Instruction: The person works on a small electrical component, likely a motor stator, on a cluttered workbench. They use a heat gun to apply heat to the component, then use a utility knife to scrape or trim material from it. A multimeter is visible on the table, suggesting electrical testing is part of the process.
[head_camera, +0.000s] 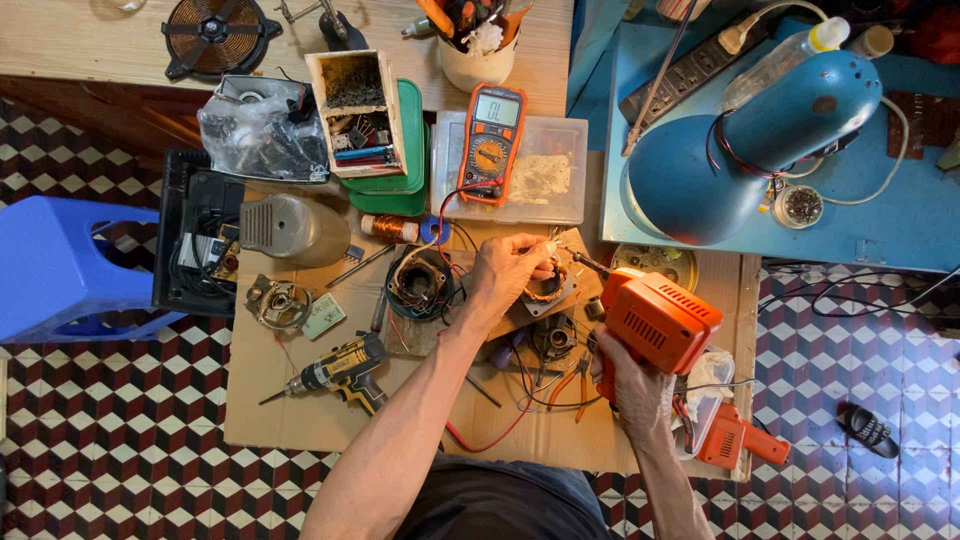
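Cardboard (300, 420) underlies the left hand (505, 270), fingers seemingly pinching a motor stator (545, 290), right hand (630, 385) gripping an orange soldering gun (655, 325).

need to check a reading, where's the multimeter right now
In the head view the orange multimeter lies top centre on a clear plastic box, just below the white cup of tools.

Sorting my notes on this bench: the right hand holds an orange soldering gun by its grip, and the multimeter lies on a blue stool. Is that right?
Not quite. The head view shows the multimeter lying on a clear plastic box, not on the blue stool. The right hand does hold the orange soldering gun by its grip.
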